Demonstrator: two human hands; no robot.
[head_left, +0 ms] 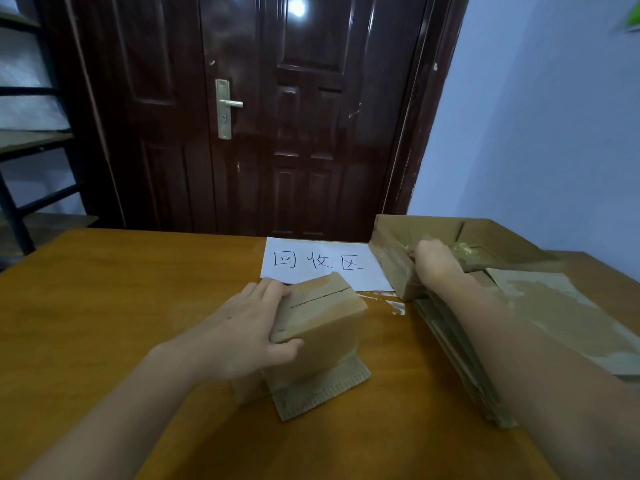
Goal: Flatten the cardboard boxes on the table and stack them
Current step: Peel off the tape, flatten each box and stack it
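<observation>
Nearest, the left hand (pixel 242 327) grips a small cardboard box (pixel 318 337), fingers (pixel 273 289) curled over its top edge and thumb on its near face. The box stands at the middle of the tabletop (pixel 104 306), one flap splayed flat beneath it. Judged light and stiff, it should collapse along its creases; the side edges offer the best hold. To the right lies flattened cardboard (pixel 561 313). Farther back, the right hand (pixel 433 261) rests on an open box (pixel 460 244); whether it grasps cannot be determined. A paper sign (pixel 322 265) lies between. The stack's right edge is cut off.
</observation>
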